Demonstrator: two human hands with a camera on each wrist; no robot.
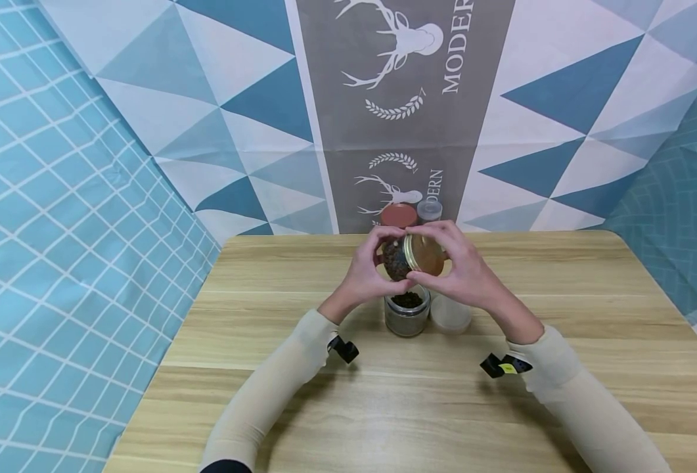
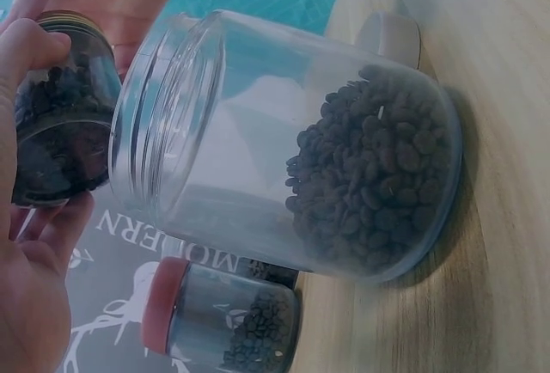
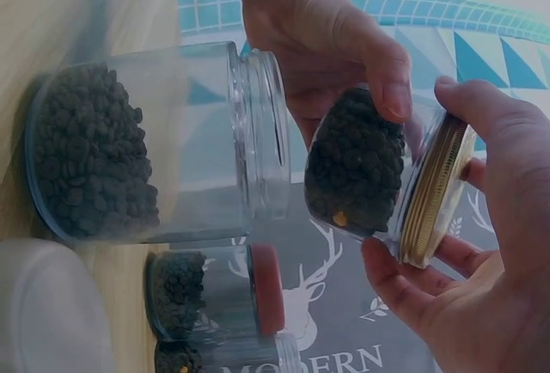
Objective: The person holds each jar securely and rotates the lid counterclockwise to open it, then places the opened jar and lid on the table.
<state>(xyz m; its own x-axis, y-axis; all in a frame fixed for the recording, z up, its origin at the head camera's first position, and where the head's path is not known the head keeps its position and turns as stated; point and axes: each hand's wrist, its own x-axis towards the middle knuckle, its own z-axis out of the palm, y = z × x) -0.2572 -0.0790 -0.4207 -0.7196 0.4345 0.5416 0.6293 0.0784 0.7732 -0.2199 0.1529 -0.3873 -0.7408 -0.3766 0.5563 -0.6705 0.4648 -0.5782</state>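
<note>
My left hand (image 1: 368, 269) grips the glass body of a small jar (image 3: 354, 162) of dark, bean-like pieces. My right hand (image 1: 463, 266) holds its gold screw lid (image 3: 438, 188), with thumb and fingers around the rim. The lid is on the jar, which is tilted sideways in the air. Close below the hands stands a larger, lidless glass jar (image 2: 258, 132), upright and partly filled with similar dark pieces. A whitish round lid (image 1: 450, 315) lies on the table to the right of this jar.
Behind the hands stand a red-lidded jar (image 1: 398, 215) with dark contents and a jar with a pale, clear lid (image 1: 429, 210). The wooden table (image 1: 383, 407) ends at a patterned cloth backdrop (image 1: 253, 144). Blue gridded cloth (image 1: 76, 230) hangs along the left.
</note>
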